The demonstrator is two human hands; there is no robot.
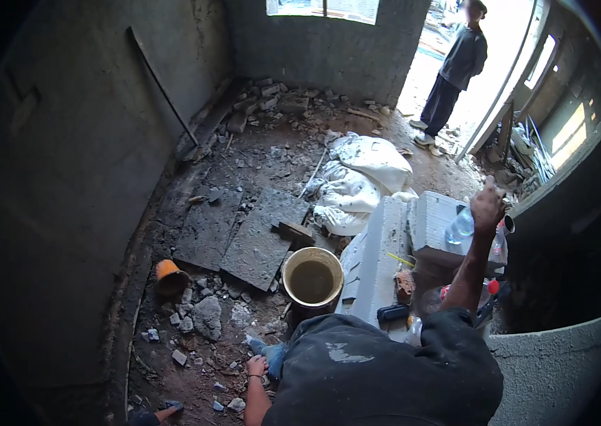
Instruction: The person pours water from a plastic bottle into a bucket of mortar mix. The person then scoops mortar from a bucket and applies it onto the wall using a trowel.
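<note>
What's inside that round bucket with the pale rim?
The bucket holds murky, brownish liquid. Its bottom, and anything lying under the cloudy surface, can't be seen.

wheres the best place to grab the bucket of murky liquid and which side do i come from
Probably both hands at opposite points of the pale rim, coming from above: the bucket stands upright and open-topped, its round rim exposed. Best kept level, since it holds liquid.
</note>
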